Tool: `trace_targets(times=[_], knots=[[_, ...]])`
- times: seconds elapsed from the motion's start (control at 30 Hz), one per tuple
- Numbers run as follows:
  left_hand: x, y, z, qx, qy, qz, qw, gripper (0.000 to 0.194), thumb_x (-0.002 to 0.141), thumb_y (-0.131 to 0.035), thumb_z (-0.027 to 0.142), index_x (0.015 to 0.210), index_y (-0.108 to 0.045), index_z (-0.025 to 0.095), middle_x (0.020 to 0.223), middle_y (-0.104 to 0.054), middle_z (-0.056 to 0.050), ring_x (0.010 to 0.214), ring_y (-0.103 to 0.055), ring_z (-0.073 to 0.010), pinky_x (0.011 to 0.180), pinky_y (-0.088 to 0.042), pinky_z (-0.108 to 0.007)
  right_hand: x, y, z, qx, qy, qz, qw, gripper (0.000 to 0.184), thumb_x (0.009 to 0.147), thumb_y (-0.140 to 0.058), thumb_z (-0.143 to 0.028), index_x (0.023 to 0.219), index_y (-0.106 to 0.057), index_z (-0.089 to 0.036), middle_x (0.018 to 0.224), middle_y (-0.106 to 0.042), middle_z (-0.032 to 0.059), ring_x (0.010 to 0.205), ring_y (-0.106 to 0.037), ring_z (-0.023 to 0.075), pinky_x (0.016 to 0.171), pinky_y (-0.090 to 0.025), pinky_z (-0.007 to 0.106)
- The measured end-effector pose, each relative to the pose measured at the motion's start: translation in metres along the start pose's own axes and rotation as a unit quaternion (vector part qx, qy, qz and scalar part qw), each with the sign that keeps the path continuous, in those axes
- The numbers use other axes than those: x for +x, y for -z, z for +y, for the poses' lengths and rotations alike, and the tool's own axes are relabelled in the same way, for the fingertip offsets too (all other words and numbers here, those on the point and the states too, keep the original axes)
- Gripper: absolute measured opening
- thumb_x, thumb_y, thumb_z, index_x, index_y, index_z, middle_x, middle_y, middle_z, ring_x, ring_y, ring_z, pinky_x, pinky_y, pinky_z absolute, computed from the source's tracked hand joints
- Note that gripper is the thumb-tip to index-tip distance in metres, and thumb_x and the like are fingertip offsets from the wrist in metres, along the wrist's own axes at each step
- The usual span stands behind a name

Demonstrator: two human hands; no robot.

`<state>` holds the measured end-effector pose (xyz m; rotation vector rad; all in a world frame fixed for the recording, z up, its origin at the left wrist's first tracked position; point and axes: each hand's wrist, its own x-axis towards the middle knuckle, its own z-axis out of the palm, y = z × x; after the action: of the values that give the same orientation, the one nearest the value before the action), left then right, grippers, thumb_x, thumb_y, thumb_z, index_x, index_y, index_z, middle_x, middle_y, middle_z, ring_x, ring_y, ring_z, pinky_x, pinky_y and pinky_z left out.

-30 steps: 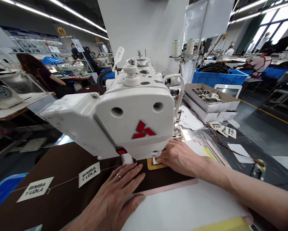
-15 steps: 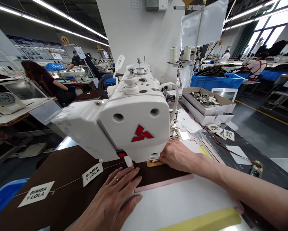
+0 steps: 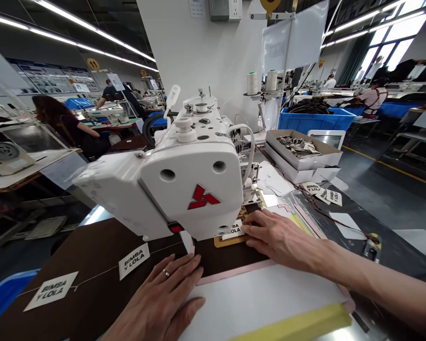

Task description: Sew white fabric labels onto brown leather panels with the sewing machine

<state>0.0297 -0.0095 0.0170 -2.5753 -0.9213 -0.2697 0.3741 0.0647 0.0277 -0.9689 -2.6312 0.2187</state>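
My left hand lies flat on the dark brown material, fingers stretched out, beside the white sheet with a pink edge. My right hand is bent at the right edge of a white printed label, its fingertips closed on that edge. This label sits over a yellow frame under the head of the white sewing machine, which hides part of it. Two labels reading BIMBA Y LOLA, one nearer and one farther, lie on the brown material along a pale thread.
A cardboard box full of labels stands at the right, with loose labels before it. Behind are a blue crate and thread cones. A red-brown cord crosses the dark tabletop. Other people sit at machines farther off.
My right hand has drawn back a little to the right and down from under the machine head, and the label there now shows. My left hand stays flat on the material.
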Motion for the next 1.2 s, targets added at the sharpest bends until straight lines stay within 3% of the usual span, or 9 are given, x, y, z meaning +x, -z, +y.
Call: trace_targets(times=[0.17, 0.3, 0.47, 0.63, 0.73, 0.9, 1.07, 1.2], knots=[[0.003, 0.002, -0.007, -0.038, -0.001, 0.024, 0.999, 0.031, 0.101, -0.065, 0.045, 0.125, -0.074, 0.028, 0.134, -0.072, 0.004, 0.117, -0.071, -0.0217, 0.101, -0.056, -0.037, -0.005, 0.002, -0.005, -0.011, -0.015, -0.019, 1.0, 0.035, 0.109, -0.056, -0.033, 0.141, -0.064, -0.022, 0.13, -0.062, 0.0141, 0.115, -0.066, 0.0294, 0.095, -0.058, 0.048], [0.013, 0.0, -0.006, -0.041, 0.011, 0.025, 0.999, 0.042, 0.103, -0.062, 0.043, 0.139, -0.067, 0.021, 0.147, -0.064, 0.0, 0.128, -0.065, -0.0239, 0.106, -0.053, -0.037, -0.001, 0.0, -0.014, -0.013, -0.018, -0.042, 0.999, 0.039, 0.108, -0.057, -0.043, 0.142, -0.063, -0.026, 0.134, -0.06, 0.013, 0.114, -0.066, 0.0316, 0.094, -0.057, 0.052], [0.029, -0.01, -0.005, -0.024, -0.007, -0.019, 0.999, 0.053, 0.106, -0.058, 0.045, 0.152, -0.055, 0.019, 0.157, -0.055, 0.001, 0.133, -0.064, -0.0241, 0.107, -0.054, -0.041, 0.004, -0.007, -0.029, -0.032, 0.007, -0.049, 0.998, 0.044, 0.107, -0.056, -0.053, 0.144, -0.059, -0.03, 0.138, -0.059, 0.0112, 0.109, -0.063, 0.0304, 0.087, -0.055, 0.049], [0.036, -0.022, -0.011, -0.064, -0.023, -0.058, 0.996, 0.056, 0.108, -0.055, 0.043, 0.159, -0.044, 0.024, 0.161, -0.049, 0.002, 0.14, -0.058, -0.0243, 0.115, -0.048, -0.047, 0.011, -0.017, -0.035, -0.049, 0.03, -0.043, 0.997, 0.044, 0.106, -0.053, -0.062, 0.137, -0.063, -0.032, 0.129, -0.061, 0.0086, 0.104, -0.058, 0.0295, 0.085, -0.052, 0.048], [0.037, -0.024, -0.016, -0.098, -0.013, -0.079, 0.992, 0.061, 0.107, -0.057, 0.045, 0.163, -0.039, 0.029, 0.163, -0.047, 0.003, 0.143, -0.055, -0.027, 0.117, -0.045, -0.05, 0.012, -0.02, -0.034, -0.055, 0.037, -0.039, 0.997, 0.046, 0.107, -0.048, -0.063, 0.137, -0.061, -0.031, 0.127, -0.06, 0.0091, 0.102, -0.056, 0.0289, 0.084, -0.051, 0.048], [0.041, -0.025, -0.023, -0.134, -0.006, -0.116, 0.984, 0.067, 0.106, -0.059, 0.048, 0.165, -0.033, 0.034, 0.164, -0.044, 0.005, 0.146, -0.052, -0.028, 0.109, -0.052, -0.046, 0.012, -0.02, -0.036, -0.055, 0.053, -0.041, 0.996, 0.047, 0.11, -0.045, -0.058, 0.139, -0.06, -0.024, 0.123, -0.06, 0.0092, 0.102, -0.054, 0.0279, 0.089, -0.051, 0.048], [0.043, -0.026, -0.025, -0.172, -0.007, -0.108, 0.979, 0.07, 0.102, -0.066, 0.045, 0.164, -0.036, 0.034, 0.161, -0.049, 0.003, 0.14, -0.058, -0.0268, 0.106, -0.053, -0.043, 0.013, -0.02, -0.038, -0.048, 0.059, -0.038, 0.996, 0.045, 0.109, -0.048, -0.056, 0.135, -0.062, -0.023, 0.119, -0.06, 0.0088, 0.1, -0.053, 0.0269, 0.089, -0.05, 0.046], [0.04, -0.027, -0.021, -0.166, 0.02, -0.074, 0.983, 0.064, 0.103, -0.065, 0.041, 0.162, -0.042, 0.032, 0.158, -0.054, 0.001, 0.141, -0.056, -0.0284, 0.116, -0.046, -0.046, 0.015, -0.021, -0.037, -0.045, 0.056, -0.038, 0.997, 0.045, 0.108, -0.048, -0.06, 0.13, -0.065, -0.025, 0.116, -0.06, 0.0082, 0.1, -0.054, 0.0276, 0.087, -0.05, 0.046]])
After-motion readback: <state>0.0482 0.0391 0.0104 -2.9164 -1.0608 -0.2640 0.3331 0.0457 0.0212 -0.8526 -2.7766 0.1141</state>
